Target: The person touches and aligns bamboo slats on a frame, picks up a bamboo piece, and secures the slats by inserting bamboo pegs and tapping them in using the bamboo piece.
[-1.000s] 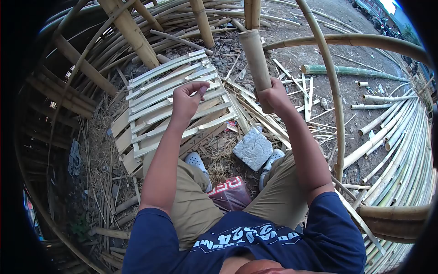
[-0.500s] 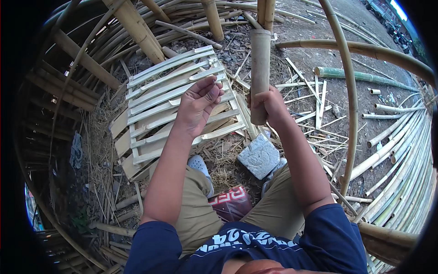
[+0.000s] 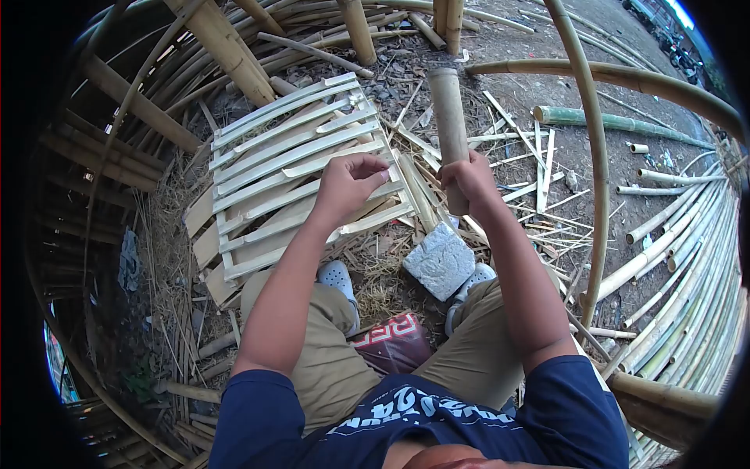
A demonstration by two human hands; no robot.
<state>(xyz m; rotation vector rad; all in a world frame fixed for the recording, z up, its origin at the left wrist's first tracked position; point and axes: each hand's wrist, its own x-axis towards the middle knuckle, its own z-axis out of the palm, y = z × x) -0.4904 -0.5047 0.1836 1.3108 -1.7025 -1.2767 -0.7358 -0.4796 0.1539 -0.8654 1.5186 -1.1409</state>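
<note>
My right hand [image 3: 467,178] is wrapped round the lower part of a thick bamboo tube [image 3: 448,109], which stands nearly upright with its cut end away from me. My left hand [image 3: 353,184] hovers over the right side of a slatted bamboo panel [image 3: 273,184]. Its thumb and fingers are pinched together, and whatever lies between the tips is too small to make out. The panel rests on the ground, made of pale split slats across side strips. Just below the bamboo tube lies a rough whitish stone block [image 3: 439,261], close to my shoe.
Bamboo offcuts and thin splints [image 3: 547,176] litter the ground to the right. Long bamboo poles [image 3: 680,273] are stacked at far right, near a green pole [image 3: 617,125]. A curved upright pole [image 3: 591,156] stands beside my right arm. A printed dark-red sack [image 3: 394,344] lies between my legs.
The bamboo tube has moved slightly down and tilted, its top leaning left. My left hand has dropped a little and turned, with its fingertips now pointing right.
</note>
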